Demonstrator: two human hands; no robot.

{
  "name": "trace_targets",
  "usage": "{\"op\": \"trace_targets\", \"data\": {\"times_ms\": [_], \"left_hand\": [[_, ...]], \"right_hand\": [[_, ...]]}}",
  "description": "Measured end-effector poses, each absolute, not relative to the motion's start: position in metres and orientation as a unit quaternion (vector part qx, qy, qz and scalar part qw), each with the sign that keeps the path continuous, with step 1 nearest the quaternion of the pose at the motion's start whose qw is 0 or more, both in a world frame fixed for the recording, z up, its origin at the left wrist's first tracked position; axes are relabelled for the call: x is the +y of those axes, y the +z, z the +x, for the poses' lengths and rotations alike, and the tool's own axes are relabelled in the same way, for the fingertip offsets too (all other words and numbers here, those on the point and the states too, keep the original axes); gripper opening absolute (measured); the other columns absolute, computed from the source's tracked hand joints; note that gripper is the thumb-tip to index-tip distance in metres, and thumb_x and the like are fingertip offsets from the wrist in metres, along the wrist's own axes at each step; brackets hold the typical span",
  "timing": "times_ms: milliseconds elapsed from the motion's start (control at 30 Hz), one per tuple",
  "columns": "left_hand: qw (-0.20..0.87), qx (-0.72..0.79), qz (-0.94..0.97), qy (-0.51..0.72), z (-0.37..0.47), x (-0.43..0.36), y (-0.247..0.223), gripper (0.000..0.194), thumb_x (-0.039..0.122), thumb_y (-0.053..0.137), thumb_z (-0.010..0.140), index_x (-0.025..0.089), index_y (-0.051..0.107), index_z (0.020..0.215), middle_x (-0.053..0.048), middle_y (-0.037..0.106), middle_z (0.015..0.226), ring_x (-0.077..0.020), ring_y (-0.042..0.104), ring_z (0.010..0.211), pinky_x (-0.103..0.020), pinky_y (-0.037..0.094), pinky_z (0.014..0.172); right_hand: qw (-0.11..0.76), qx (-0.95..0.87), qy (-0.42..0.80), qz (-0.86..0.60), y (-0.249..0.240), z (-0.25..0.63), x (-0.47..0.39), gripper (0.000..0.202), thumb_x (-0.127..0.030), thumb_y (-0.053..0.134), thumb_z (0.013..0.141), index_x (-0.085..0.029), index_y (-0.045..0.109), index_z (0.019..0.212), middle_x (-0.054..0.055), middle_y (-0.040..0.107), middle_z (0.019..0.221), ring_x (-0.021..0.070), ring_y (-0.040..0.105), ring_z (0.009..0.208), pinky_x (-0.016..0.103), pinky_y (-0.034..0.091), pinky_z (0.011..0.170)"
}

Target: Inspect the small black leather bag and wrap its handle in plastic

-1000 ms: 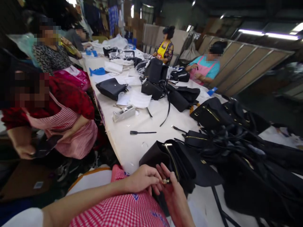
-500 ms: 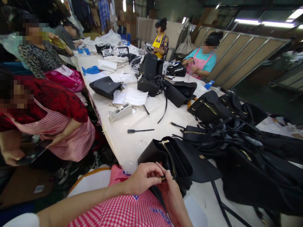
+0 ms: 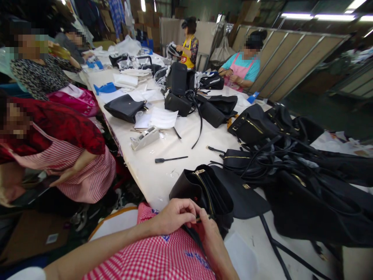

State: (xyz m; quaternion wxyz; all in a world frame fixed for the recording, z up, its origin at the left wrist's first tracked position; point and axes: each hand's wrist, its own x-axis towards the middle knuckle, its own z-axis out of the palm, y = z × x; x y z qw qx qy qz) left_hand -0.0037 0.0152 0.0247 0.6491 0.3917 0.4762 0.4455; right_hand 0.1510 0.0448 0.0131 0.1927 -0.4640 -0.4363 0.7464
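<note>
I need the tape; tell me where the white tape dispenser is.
The white tape dispenser lies on the long white table, left of centre, just below the white paper sheets.

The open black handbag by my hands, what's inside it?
The open black handbag shows dark divided compartments and a gold zipper along one edge. Nothing visible inside; the depths are too dark, and both hands cover its near end.

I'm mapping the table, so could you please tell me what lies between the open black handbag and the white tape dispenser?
In the head view, only a thin black strap piece on bare white table.
</note>
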Motion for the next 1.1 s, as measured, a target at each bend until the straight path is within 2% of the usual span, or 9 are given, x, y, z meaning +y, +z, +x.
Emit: {"op": "trace_targets", "data": {"times_ms": [67,167,333,400,500,667,800,933,1100], "left_hand": [[0.607,0.495,0.462,0.416,-0.004,0.015,0.024,0.009,0.013,0.052,0.078,0.016,0.050,0.070,-0.004,0.066,0.095,-0.0093,0.056,0.064,-0.023,0.047,0.062],[0.463,0.546,0.606,0.346,-0.004,0.014,0.023,0.014,0.013,0.045,0.087,0.018,0.049,0.074,-0.002,0.063,0.090,-0.0132,0.056,0.076,-0.026,0.046,0.072],[0.284,0.551,0.768,0.160,0.000,0.016,0.027,0.011,0.015,0.044,0.092,0.019,0.051,0.083,-0.003,0.061,0.085,-0.0179,0.057,0.078,-0.028,0.045,0.071],[0.228,0.524,0.815,0.100,0.000,0.015,0.028,0.012,0.014,0.044,0.092,0.018,0.053,0.086,-0.004,0.063,0.085,-0.0196,0.059,0.079,-0.030,0.045,0.071],[0.190,0.493,0.848,0.037,-0.012,0.009,0.023,0.015,0.016,0.044,0.093,0.018,0.057,0.086,-0.004,0.065,0.082,-0.0200,0.060,0.074,-0.029,0.046,0.065],[0.218,0.582,0.783,0.002,-0.054,0.004,0.019,0.016,0.022,0.050,0.091,0.018,0.060,0.079,-0.005,0.065,0.080,-0.0206,0.062,0.075,-0.029,0.048,0.067],[0.314,0.574,0.731,0.194,-0.057,0.011,0.038,0.019,0.011,0.047,0.086,0.019,0.061,0.094,-0.004,0.064,0.097,-0.0172,0.059,0.091,-0.027,0.046,0.081],[0.466,0.557,0.626,0.285,-0.030,0.019,0.054,0.017,0.018,0.050,0.085,0.017,0.066,0.080,0.000,0.063,0.077,-0.0132,0.056,0.072,-0.023,0.043,0.069],[0.591,0.538,0.517,0.305,-0.010,0.023,0.046,0.009,0.023,0.061,0.077,0.016,0.065,0.079,0.002,0.062,0.071,-0.0124,0.056,0.067,-0.021,0.042,0.062]], "right_hand": [[0.190,-0.441,0.742,-0.468,0.012,0.153,0.045,0.063,-0.070,0.051,0.082,-0.021,0.072,0.116,0.008,0.076,0.092,0.0285,0.068,0.093,0.040,0.049,0.090],[0.213,-0.411,0.757,-0.462,0.007,0.152,0.044,0.065,-0.070,0.054,0.080,-0.023,0.067,0.123,0.007,0.076,0.098,0.0274,0.068,0.093,0.040,0.049,0.091],[0.254,-0.329,0.801,-0.430,-0.007,0.145,0.042,0.063,-0.071,0.058,0.078,-0.029,0.065,0.124,0.006,0.064,0.131,0.0286,0.054,0.125,0.042,0.041,0.104],[0.273,-0.287,0.813,-0.426,-0.008,0.144,0.044,0.061,-0.070,0.061,0.076,-0.031,0.066,0.122,0.006,0.060,0.137,0.0284,0.048,0.132,0.044,0.036,0.109],[0.327,-0.217,0.824,-0.409,-0.003,0.147,0.053,0.057,-0.068,0.064,0.076,-0.032,0.067,0.120,0.006,0.059,0.138,0.0285,0.047,0.132,0.048,0.032,0.111],[0.353,-0.174,0.836,-0.383,0.009,0.154,0.062,0.050,-0.063,0.062,0.080,-0.027,0.071,0.114,0.008,0.060,0.136,0.0279,0.048,0.132,0.047,0.030,0.113],[0.339,-0.179,0.842,-0.380,0.009,0.149,0.055,0.049,-0.062,0.062,0.081,-0.026,0.071,0.113,0.009,0.058,0.139,0.0277,0.049,0.131,0.046,0.031,0.112],[0.334,-0.194,0.837,-0.388,0.009,0.144,0.050,0.052,-0.064,0.062,0.080,-0.025,0.071,0.114,0.010,0.058,0.139,0.0293,0.049,0.131,0.047,0.035,0.109],[0.313,-0.207,0.841,-0.390,0.008,0.144,0.048,0.056,-0.066,0.063,0.078,-0.025,0.070,0.115,0.009,0.060,0.137,0.0294,0.046,0.133,0.047,0.034,0.110]]}}
